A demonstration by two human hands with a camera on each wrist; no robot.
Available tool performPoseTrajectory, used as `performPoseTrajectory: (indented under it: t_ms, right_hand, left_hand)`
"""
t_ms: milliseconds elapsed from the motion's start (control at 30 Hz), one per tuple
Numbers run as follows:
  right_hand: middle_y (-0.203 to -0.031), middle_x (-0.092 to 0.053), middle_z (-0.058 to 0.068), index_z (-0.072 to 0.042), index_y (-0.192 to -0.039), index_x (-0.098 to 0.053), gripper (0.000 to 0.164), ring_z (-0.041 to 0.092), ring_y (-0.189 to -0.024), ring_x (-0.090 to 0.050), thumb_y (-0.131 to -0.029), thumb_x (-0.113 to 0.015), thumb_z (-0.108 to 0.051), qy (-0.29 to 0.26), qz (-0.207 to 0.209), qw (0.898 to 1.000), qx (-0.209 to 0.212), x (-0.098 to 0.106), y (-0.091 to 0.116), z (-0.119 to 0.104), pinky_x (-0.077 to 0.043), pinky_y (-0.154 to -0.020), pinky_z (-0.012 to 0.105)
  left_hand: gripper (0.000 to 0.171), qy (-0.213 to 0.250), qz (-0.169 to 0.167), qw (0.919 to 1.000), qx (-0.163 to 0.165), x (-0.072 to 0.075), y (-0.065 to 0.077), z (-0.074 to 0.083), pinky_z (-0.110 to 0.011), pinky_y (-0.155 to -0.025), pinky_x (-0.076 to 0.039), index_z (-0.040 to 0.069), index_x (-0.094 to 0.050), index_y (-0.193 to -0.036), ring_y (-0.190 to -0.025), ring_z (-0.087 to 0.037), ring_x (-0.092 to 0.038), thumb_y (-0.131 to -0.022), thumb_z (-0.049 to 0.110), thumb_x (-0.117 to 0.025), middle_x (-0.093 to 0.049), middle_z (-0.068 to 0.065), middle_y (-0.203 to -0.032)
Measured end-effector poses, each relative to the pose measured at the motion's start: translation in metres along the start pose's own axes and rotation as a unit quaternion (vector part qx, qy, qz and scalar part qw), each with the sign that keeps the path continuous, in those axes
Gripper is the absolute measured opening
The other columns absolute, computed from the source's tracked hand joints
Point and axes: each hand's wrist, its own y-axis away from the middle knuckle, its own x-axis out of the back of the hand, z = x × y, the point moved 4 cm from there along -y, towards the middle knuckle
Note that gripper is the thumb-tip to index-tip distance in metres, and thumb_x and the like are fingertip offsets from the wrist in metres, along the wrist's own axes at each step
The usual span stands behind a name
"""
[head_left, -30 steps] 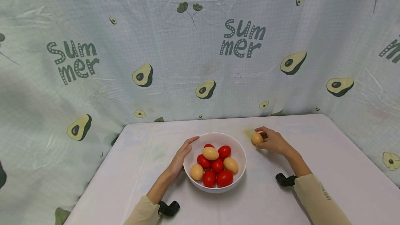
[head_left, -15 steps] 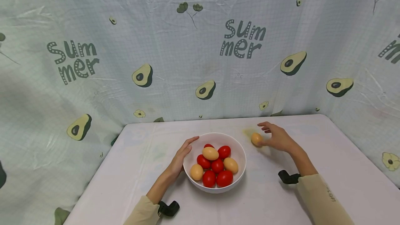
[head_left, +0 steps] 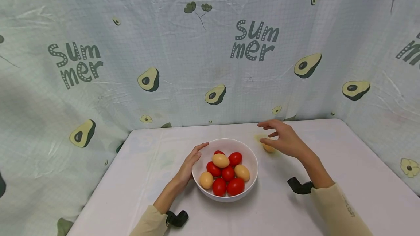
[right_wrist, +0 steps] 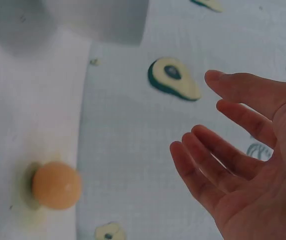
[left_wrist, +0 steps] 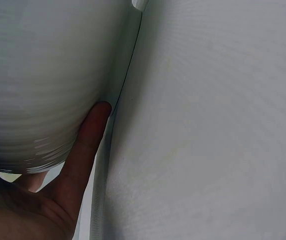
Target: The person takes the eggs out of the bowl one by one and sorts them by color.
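A white bowl point(head_left: 252, 159) holds several smooth red egg-shaped things point(head_left: 236, 187) and 3 light brown eggs point(head_left: 242, 173). My left hand point(head_left: 187, 165) rests on the bowl's left side, its fingers fairly straight; in the left wrist view the thumb point(left_wrist: 85, 145) lies along the bowl's outer wall point(left_wrist: 38, 85). Farther right, another brown egg point(head_left: 269, 149) lies on the table, partly hidden behind my right hand point(head_left: 284, 139). That hand hovers above it with spread fingers and holds nothing. In the right wrist view, a gap separates the hand point(right_wrist: 257, 170) from the egg point(right_wrist: 57, 185).
A pale cloth covers the table point(head_left: 137, 177). A yellowish stain point(head_left: 260, 137) marks it near the loose egg. Behind the table hangs a curtain point(head_left: 183, 54) printed with avocados. A black wrist camera point(head_left: 177, 219) sits on the left wrist, another black camera point(head_left: 300, 186) on the right.
My right hand first held the loose egg, then let go of it. It has since lifted and shifted left above the egg. My left hand and the bowl stay in place.
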Motion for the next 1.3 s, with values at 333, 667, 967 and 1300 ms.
performPoseTrajectory:
  t_ms: [333,667,967,1300]
  right_hand:
    - [-0.121,-0.062,-0.006,-0.022,-0.124,-0.058,0.043,0.013,-0.108,-0.062,-0.084,-0.075,-0.020,-0.009,-0.031,0.996,0.088,-0.014,0.003,-0.060,-0.057,-0.084,0.033]
    - [-0.121,-0.061,-0.006,-0.022,-0.122,-0.061,0.035,0.012,-0.105,-0.061,-0.088,-0.070,-0.023,0.028,-0.115,0.986,0.117,-0.037,-0.006,-0.090,-0.057,-0.084,0.031]
    - [-0.117,-0.062,-0.008,-0.024,-0.121,-0.062,0.032,0.012,-0.106,-0.059,-0.089,-0.065,-0.025,0.079,-0.221,0.961,0.149,-0.066,-0.040,-0.120,-0.055,-0.083,0.027]
    - [-0.111,-0.066,-0.006,-0.022,-0.119,-0.065,0.033,0.014,-0.106,-0.060,-0.087,-0.070,-0.018,0.093,-0.326,0.935,0.100,-0.096,-0.058,-0.116,-0.054,-0.086,0.026]
  left_hand:
    - [0.043,-0.009,0.001,0.9999,-0.013,0.000,0.000,0.000,-0.053,-0.115,-0.029,0.034,-0.037,-0.145,-0.143,-0.025,-0.030,-0.104,0.041,-0.028,-0.030,0.005,-0.155]
    - [0.043,-0.011,0.001,0.9999,-0.012,0.000,-0.001,-0.001,-0.052,-0.116,-0.028,0.032,-0.037,-0.146,-0.144,-0.026,-0.029,-0.105,0.037,-0.026,-0.028,0.003,-0.156]
    - [0.042,-0.008,0.011,0.9999,-0.005,0.001,-0.002,-0.001,-0.057,-0.117,-0.021,0.029,-0.037,-0.145,-0.144,-0.029,-0.026,-0.105,0.033,-0.026,-0.029,-0.002,-0.156]
    - [0.040,-0.005,0.024,0.9997,0.002,-0.001,0.000,-0.001,-0.057,-0.110,-0.034,0.032,-0.041,-0.142,-0.140,-0.032,-0.032,-0.104,0.033,-0.028,-0.035,-0.001,-0.152]
